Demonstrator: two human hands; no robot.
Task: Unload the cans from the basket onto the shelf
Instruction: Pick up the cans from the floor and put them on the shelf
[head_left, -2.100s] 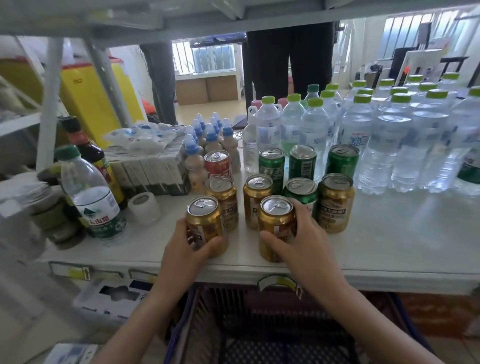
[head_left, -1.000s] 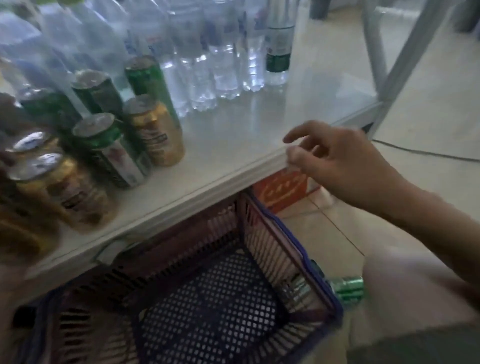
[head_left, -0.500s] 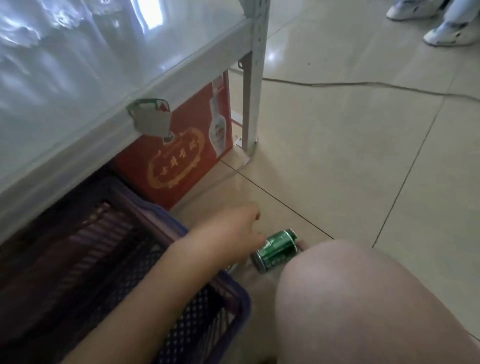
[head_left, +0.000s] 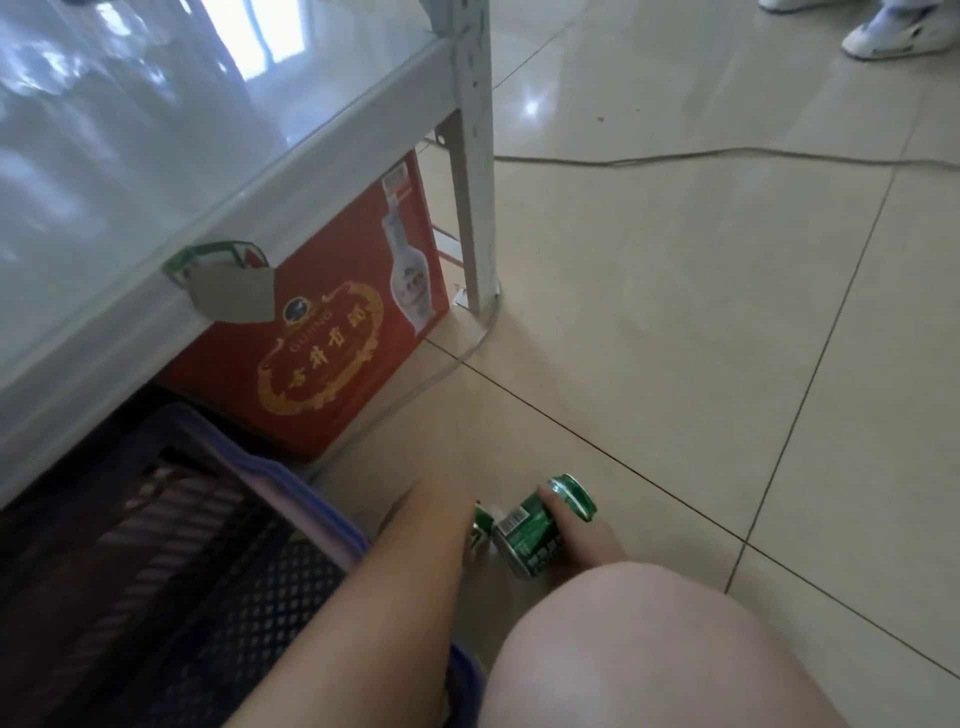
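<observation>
Cans are the business, and the one in hand is a green aluminium drink can (head_left: 535, 530) lying on its side on the beige tiled floor (head_left: 675, 312), just outside the right corner of the dark blue plastic mesh basket (head_left: 291, 483) and right beside the person's bare knee (head_left: 649, 639). A second green can (head_left: 480, 525) peeps out just behind the forearm, mostly hidden, so I cannot tell how it lies. Which hand this is I judge to be the right hand (head_left: 582, 530): its fingers (head_left: 558, 506) curl over the far side of the first can and close around its body, though whether it is lifted clear of the tile I cannot tell. The left hand is not in view. The step, as I read it, is fetching cans that lie on the floor instead of in the basket, whose visible part looks bare. Next calls for a firm wrap round the can, turning it upright, and carrying it up past the white shelf edge (head_left: 218, 249) onto the glossy shelf top. A red printed cardboard box (head_left: 332, 364) sits under the shelf beside the white metal shelf post (head_left: 475, 182).
</observation>
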